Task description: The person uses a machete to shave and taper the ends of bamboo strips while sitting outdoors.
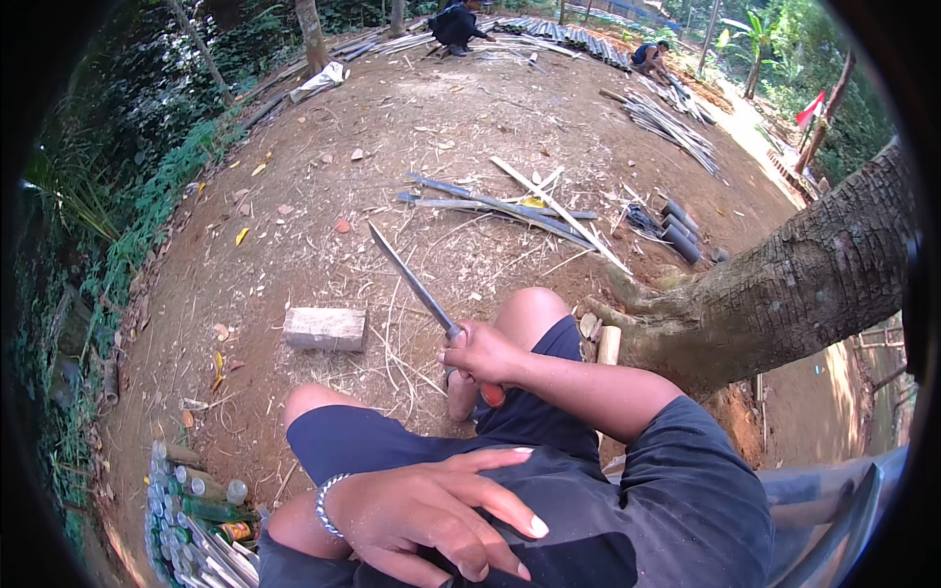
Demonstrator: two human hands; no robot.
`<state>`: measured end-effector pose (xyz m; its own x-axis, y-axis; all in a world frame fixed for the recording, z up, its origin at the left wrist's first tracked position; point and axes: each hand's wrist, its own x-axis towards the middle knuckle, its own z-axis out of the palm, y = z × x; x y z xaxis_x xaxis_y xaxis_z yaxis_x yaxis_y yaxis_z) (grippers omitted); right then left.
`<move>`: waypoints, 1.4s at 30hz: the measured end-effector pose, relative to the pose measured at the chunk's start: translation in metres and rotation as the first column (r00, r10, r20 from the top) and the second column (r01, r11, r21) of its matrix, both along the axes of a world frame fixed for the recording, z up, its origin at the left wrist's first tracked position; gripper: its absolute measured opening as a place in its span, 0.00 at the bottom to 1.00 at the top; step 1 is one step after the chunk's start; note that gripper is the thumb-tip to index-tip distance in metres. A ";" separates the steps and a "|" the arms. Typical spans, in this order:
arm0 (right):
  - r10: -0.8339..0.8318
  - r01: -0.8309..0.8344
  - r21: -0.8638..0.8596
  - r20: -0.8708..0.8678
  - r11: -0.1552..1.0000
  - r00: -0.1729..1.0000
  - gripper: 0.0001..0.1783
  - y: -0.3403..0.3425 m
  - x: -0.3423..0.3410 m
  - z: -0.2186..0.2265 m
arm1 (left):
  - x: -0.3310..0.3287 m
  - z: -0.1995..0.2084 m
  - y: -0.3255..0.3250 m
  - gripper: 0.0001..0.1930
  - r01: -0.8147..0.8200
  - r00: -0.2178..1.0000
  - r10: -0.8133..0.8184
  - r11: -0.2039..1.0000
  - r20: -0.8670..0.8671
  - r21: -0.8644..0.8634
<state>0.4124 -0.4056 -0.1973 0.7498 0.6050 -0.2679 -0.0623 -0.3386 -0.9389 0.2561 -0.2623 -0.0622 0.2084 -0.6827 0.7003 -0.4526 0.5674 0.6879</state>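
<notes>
Dark T-shirt, navy shorts and a silver bracelet

The person wears a charcoal-black T-shirt [696,510], plain where visible, filling the near right of the scene. Its short right sleeve [676,441] is loose and creased, ending around the upper arm and leaving the right forearm [588,389] bare. A darker patch with a curved edge crosses the near part of the shirt front; whether it is shadow or cloth cannot be told. Farther off are navy shorts [377,439], bluer than the shirt, with both knees bare beyond the hems. Around the wrist of the left hand [441,514] is a silver-coloured bracelet [327,505], twisted like rope.
</notes>
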 end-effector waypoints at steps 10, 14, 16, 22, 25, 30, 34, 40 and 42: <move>-0.126 0.171 0.251 -0.185 0.953 0.974 0.11 -0.009 0.059 0.029 | -0.026 -0.041 0.058 0.27 -0.622 0.598 0.792 0.556 -0.123 0.551; -0.129 0.220 0.329 -0.277 0.918 0.952 0.09 -0.006 0.090 0.020 | -0.005 -0.061 0.053 0.19 -0.637 0.346 0.891 0.453 -0.294 0.623; -0.135 0.246 0.327 -0.327 0.912 0.936 0.08 0.001 0.095 0.012 | 0.015 -0.065 0.050 0.17 -0.629 0.266 0.924 0.382 -0.273 0.677; -0.132 0.319 0.430 -0.411 0.844 0.902 0.08 0.032 0.065 -0.046 | 0.082 -0.105 0.018 0.21 -0.500 0.112 0.917 0.385 -0.383 0.775; -0.087 0.278 0.368 -0.457 0.887 0.885 0.14 0.038 0.054 -0.037 | 0.104 -0.125 0.010 0.21 -0.471 0.121 0.918 0.388 -0.378 0.792; -0.110 0.154 0.194 -0.218 0.969 0.970 0.24 0.040 0.081 -0.024 | 0.147 -0.132 0.019 0.15 -0.355 0.068 0.831 0.537 -0.552 0.765; 0.386 -0.340 -0.241 0.185 0.909 0.904 0.41 0.014 0.139 0.004 | 0.177 -0.143 0.037 0.11 -0.371 -0.098 0.726 0.608 -0.681 0.702; 0.428 -0.221 -0.613 0.213 0.759 0.878 0.36 -0.033 0.276 0.021 | 0.218 -0.205 0.071 0.10 -0.380 -0.353 0.600 0.610 -0.718 0.696; 0.300 -0.097 -0.650 0.209 0.753 0.931 0.35 -0.051 0.329 -0.004 | 0.230 -0.209 0.079 0.09 -0.298 -0.365 0.659 0.586 -0.658 0.753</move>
